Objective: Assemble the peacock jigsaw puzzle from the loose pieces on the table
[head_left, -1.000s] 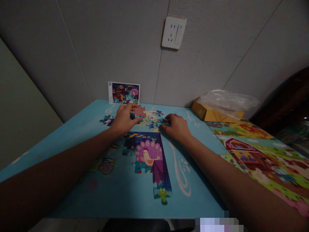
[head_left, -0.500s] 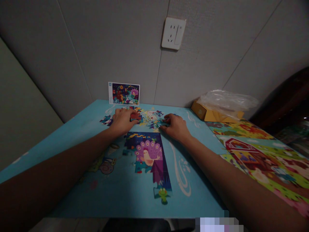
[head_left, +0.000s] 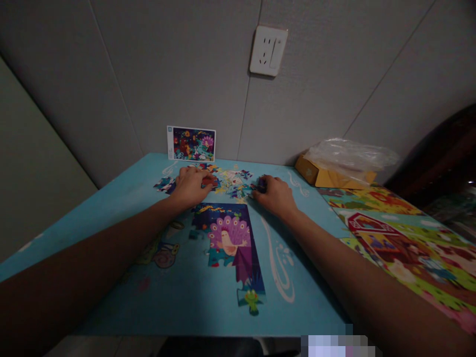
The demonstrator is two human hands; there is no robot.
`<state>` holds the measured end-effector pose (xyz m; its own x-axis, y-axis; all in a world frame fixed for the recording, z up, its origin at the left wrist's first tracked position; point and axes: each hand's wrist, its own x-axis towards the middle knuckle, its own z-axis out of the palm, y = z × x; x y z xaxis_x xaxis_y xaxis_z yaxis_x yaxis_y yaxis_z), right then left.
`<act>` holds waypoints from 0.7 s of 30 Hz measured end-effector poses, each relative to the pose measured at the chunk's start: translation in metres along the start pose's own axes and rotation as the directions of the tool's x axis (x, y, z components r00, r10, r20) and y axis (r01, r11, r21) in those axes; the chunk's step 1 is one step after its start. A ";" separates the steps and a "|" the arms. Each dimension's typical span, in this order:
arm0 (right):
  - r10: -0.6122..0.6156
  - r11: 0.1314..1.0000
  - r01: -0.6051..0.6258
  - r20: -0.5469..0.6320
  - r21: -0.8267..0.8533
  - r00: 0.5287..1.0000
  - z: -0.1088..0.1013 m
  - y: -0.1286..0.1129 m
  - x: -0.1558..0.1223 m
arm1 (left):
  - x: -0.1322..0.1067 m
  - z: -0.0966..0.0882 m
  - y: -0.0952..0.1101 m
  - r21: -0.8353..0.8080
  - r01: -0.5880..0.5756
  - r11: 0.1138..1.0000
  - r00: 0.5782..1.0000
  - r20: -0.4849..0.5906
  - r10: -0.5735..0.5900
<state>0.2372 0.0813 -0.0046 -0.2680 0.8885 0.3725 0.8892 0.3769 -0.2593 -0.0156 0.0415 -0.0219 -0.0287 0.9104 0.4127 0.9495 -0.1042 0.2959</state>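
A partly joined jigsaw with a pink peacock (head_left: 229, 237) lies in the middle of the blue table (head_left: 119, 208). Beyond it sits a heap of loose puzzle pieces (head_left: 232, 181). My left hand (head_left: 191, 185) rests on the heap's left side, fingers curled around a reddish piece (head_left: 208, 182). My right hand (head_left: 274, 195) is at the heap's right edge, fingers pinched on a small dark piece (head_left: 262, 184).
A reference picture card (head_left: 191, 143) leans on the wall behind the heap. A yellow box under a clear plastic bag (head_left: 347, 159) stands at the back right. A colourful farm picture (head_left: 401, 238) covers the right side. A wall socket (head_left: 268, 50) is above.
My left hand lowered the piece it held up, turned it colour side up and set it onto the heap. My right hand drew back slightly and lifted a dark piece.
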 end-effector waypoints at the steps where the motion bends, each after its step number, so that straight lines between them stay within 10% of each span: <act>1: 0.000 1.000 0.000 0.012 0.000 1.000 0.000 0.001 0.000 | 0.000 0.000 0.001 -0.004 0.000 1.000 1.000 -0.003 0.000; 21: -0.165 0.928 0.240 -0.262 0.285 0.951 -0.010 -0.003 0.006 | -0.003 -0.013 0.021 -0.152 -0.227 0.962 0.973 -0.065 0.219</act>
<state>0.2364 0.0829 0.0075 -0.3047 0.7139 0.6304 0.6552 0.6376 -0.4053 0.0002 0.0311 -0.0057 0.1600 0.8373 0.5229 0.8726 -0.3676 0.3217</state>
